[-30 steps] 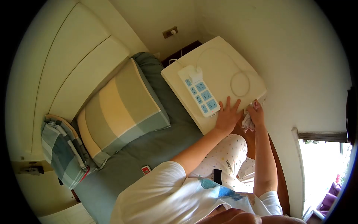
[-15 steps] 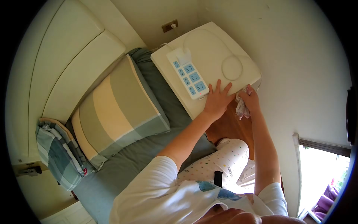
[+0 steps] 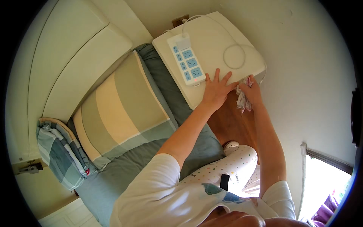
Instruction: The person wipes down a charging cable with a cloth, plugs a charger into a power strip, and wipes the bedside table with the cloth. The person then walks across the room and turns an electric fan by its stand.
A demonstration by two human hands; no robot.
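My left hand (image 3: 216, 90) lies with spread fingers on the front edge of a white bedside table (image 3: 215, 41). Just beyond its fingertips rests a white power strip (image 3: 188, 62) with blue sockets and a white plug (image 3: 183, 42) in its far end. A thin white cable (image 3: 224, 56) loops over the tabletop. My right hand (image 3: 251, 90) is closed on a crumpled, pinkish-white cloth (image 3: 243, 99) at the table's right front corner. The cloth hangs below the edge of the top.
A bed (image 3: 151, 151) with a striped pillow (image 3: 121, 102) and folded checked bedding (image 3: 62, 151) is on the left. A wall socket (image 3: 180, 20) sits behind the table. Wooden floor (image 3: 234, 121) shows in front. A window (image 3: 323, 181) is at the lower right.
The table and power strip appear higher in the view, and more floor shows below them. My left hand stays spread on the table edge; my right hand keeps its hold on the cloth.
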